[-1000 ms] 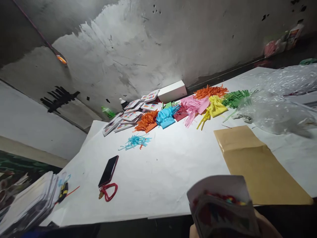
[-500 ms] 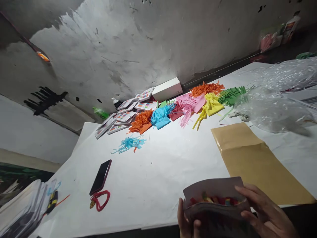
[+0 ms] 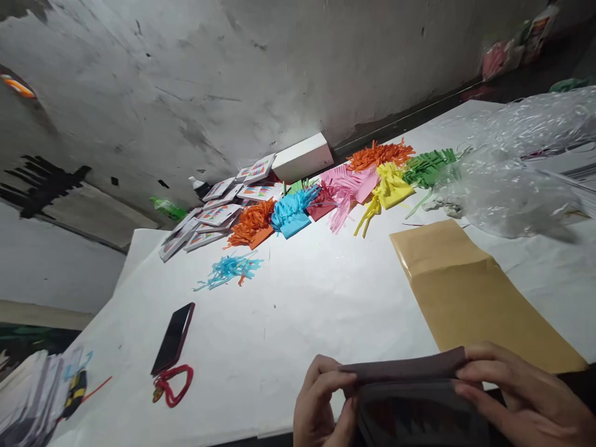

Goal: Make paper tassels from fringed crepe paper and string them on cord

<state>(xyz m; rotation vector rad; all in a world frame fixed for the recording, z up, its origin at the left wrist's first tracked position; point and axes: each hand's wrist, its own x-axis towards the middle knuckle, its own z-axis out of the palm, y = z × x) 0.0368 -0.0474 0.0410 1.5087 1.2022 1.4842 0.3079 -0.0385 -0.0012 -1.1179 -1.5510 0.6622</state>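
A dark pouch with a flap along its top is held up at the near edge of the table, low in the view. My left hand pinches its left top corner between thumb and fingers. At the opposite corner, my right hand grips the flap's end, fingers above and thumb lower down. The flap lies bent over the mouth, so the contents are hidden. Behind my right hand, a brown paper envelope lies flat on the white-covered table.
Fringed paper bundles, among them blue, yellow and orange, line the back beside stacked printed packets and a white box. Clear plastic sits right. A phone, red cord and blue shreds lie left.
The pouch's mouth showed colourful contents before; now the flap is folded down over it. My left hand has moved up to the top corner. The view has shifted slightly.
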